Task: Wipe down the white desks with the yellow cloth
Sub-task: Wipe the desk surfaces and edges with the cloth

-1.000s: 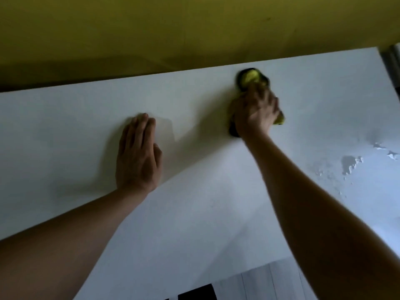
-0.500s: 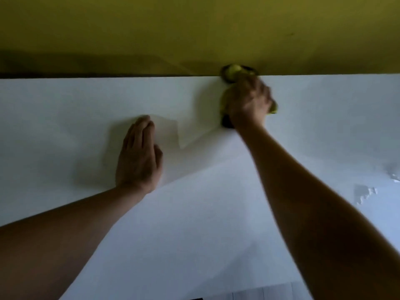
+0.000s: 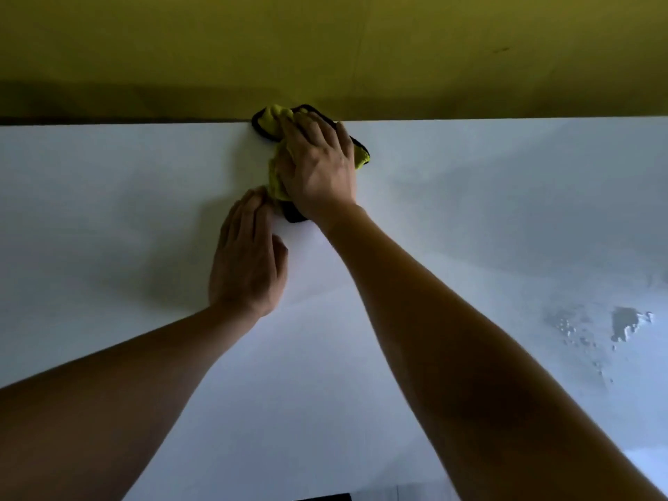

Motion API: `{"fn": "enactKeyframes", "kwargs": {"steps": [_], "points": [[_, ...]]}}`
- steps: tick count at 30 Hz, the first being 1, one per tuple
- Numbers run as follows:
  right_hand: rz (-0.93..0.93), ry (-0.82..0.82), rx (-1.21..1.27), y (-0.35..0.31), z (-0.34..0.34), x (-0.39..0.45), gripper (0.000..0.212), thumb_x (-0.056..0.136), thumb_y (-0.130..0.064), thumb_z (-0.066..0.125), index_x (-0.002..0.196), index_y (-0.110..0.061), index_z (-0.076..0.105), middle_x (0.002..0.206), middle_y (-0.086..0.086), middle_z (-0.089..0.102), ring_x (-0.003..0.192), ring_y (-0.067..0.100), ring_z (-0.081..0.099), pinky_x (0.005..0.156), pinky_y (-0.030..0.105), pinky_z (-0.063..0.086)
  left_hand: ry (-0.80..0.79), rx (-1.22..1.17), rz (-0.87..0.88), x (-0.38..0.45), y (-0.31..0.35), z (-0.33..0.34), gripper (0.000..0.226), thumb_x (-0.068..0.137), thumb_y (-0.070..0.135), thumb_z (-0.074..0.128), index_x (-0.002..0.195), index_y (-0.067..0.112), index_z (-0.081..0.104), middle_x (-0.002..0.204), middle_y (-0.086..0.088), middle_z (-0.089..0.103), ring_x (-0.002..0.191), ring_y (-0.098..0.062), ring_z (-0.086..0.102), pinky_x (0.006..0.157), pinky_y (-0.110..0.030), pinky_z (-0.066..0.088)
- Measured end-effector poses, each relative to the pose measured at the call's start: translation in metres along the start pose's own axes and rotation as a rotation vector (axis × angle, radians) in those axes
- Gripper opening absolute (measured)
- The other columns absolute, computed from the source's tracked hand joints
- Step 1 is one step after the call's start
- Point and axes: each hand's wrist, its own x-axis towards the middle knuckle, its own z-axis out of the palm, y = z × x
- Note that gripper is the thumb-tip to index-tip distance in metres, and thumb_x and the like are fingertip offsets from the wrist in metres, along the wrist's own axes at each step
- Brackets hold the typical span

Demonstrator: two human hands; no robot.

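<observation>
Yellow cloth [image 3: 277,117]: bright yellow fabric with a black edging, bunched and crumpled, lying at the far edge of the worktop, its far corner reaching the edge line. Most of its middle is covered; yellow shows at the far left, along the left side and at the right, and a black corner shows nearest the viewer.

White worktop [image 3: 108,218]: flat, plain white. Wet patches and droplets, apparently water, lie at the right.
</observation>
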Motion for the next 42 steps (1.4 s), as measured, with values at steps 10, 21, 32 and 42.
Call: {"fn": "enactKeyframes", "kwargs": {"steps": [10, 21, 32, 42], "points": [[0.465, 0.181, -0.046, 0.173, -0.073, -0.087, 0.059, 0.091, -0.034, 0.038, 0.148, -0.024, 0.048, 0.152, 0.008, 0.046, 0.135, 0.033, 0.041, 0.114, 0.041, 0.027, 0.038, -0.028, 0.049, 0.000, 0.002, -0.001, 0.056, 0.097, 0.019, 0.034, 0.147, -0.004, 0.045, 0.158, -0.021, 0.041, 0.150, -0.035, 0.035, 0.126, -0.044, 0.026], [0.125, 0.195, 0.065, 0.006, -0.011, -0.116, 0.049, 0.085, -0.032, 0.068, 0.131, -0.016, 0.066, 0.139, 0.009, 0.060, 0.133, 0.032, 0.050, 0.115, 0.051, 0.030, 0.036, -0.072, 0.095, -0.004, 0.000, -0.004, 0.056, 0.096, 0.016, 0.043, 0.147, -0.006, 0.045, 0.157, -0.027, 0.040, 0.148, -0.042, 0.035, 0.125, -0.049, 0.025], [0.565, 0.186, -0.030, 0.140, -0.079, -0.260, 0.051, 0.098, -0.030, 0.051, 0.149, -0.025, 0.046, 0.155, 0.006, 0.042, 0.143, 0.032, 0.034, 0.119, 0.041, 0.022, 0.020, -0.014, 0.358, -0.008, -0.001, -0.001, 0.047, 0.099, 0.020, 0.041, 0.145, 0.014, 0.053, 0.155, -0.017, 0.045, 0.143, -0.038, 0.040, 0.119, -0.049, 0.030], [0.281, 0.209, 0.103, 0.001, -0.032, -0.291, 0.050, 0.086, -0.027, 0.067, 0.133, -0.011, 0.063, 0.141, 0.013, 0.057, 0.137, 0.035, 0.045, 0.117, 0.054, 0.026, 0.011, -0.024, 0.276, -0.014, 0.012, 0.001, 0.046, 0.101, 0.015, 0.041, 0.145, 0.010, 0.052, 0.158, -0.020, 0.042, 0.146, -0.042, 0.036, 0.124, -0.048, 0.023]]}}
